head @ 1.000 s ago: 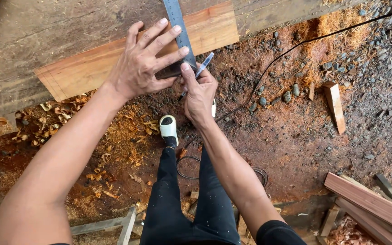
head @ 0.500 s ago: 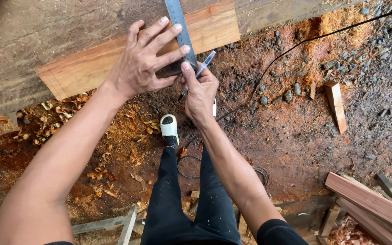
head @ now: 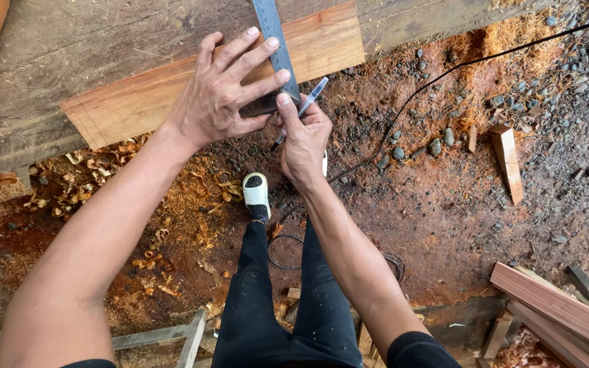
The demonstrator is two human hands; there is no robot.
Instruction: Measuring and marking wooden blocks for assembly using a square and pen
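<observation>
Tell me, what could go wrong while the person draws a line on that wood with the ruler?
The left hand alone pins the metal square on the reddish board; if it slips, the line may go crooked. The right hand holds the pen at the board's very edge, so the tip could skid off. A black cable near the foot might trip them.
</observation>
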